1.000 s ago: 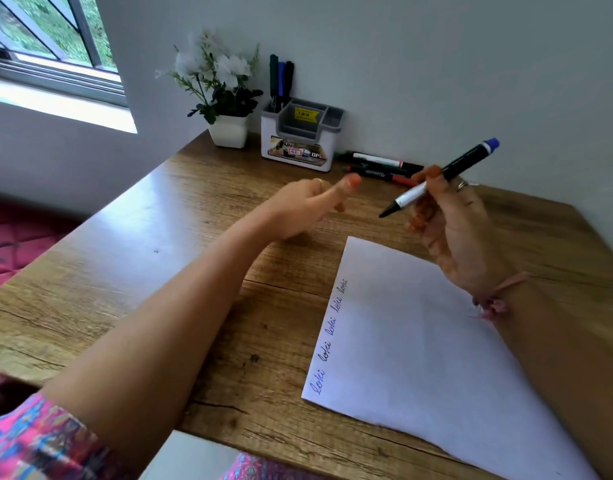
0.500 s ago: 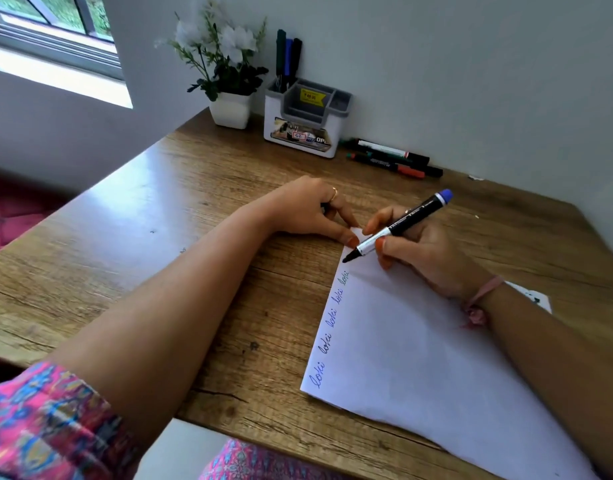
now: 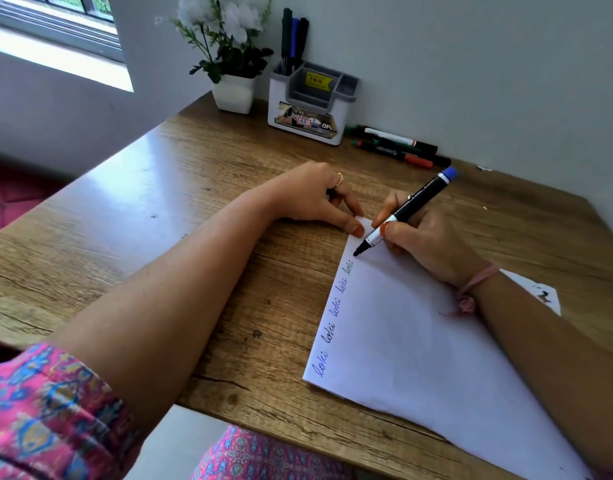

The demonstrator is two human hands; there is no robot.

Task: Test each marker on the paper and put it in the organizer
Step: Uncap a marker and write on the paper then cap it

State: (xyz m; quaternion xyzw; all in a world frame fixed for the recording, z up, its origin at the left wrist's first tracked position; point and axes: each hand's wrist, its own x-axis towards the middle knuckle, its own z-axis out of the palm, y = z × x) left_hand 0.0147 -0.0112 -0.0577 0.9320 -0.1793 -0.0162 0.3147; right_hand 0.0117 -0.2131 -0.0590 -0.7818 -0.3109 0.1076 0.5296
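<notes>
Now, starting at the far left, the flower pot (image 3: 233,95) stands against the wall, and just right of it the organizer (image 3: 307,109) already holds three markers (image 3: 293,39) upright in its left compartment. Nearer to me, my left hand (image 3: 313,199) has come down onto the desk (image 3: 125,209); a second ago it was lifted with the thumb up. Its fingers are stretched out, and one fingertip presses the far corner of the paper (image 3: 419,341) to pin it, holding nothing. Along the paper's left edge runs a column of small blue test words (image 3: 334,313). Right of that, my right hand (image 3: 426,240) is clamped around the blue marker (image 3: 407,211), which a moment ago pointed in the air and now has its tip touching the sheet just beyond the last word. I judge the test stroke for this marker is about to begin; it goes into the organizer afterwards. Further right and far, more markers (image 3: 398,147) lie on the desk near the wall, apparently untested.
</notes>
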